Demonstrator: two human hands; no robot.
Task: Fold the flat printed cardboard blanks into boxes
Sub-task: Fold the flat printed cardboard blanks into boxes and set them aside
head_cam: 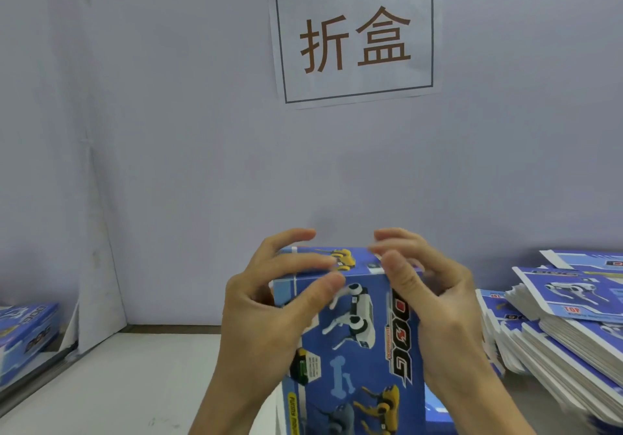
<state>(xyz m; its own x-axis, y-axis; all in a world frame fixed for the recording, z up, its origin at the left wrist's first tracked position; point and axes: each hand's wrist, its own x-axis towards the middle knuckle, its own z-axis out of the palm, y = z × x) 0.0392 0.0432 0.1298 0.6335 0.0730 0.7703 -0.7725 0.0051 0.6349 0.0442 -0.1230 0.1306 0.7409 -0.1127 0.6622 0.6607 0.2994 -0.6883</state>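
Note:
A blue printed box (350,343) with robot dogs and the word DOG stands upright in front of me, formed into a box shape. My left hand (269,303) grips its upper left side, thumb on the front face and fingers curled over the top flap. My right hand (435,303) grips the upper right side in the same way, fingers bent over the top edge. The box's lower end runs out of the frame.
A tall slanting stack of flat blue blanks (566,330) lies on the right. A folded blue box (27,336) lies at the far left beside a wall panel. The white tabletop (128,384) meets a wall bearing a paper sign (354,36).

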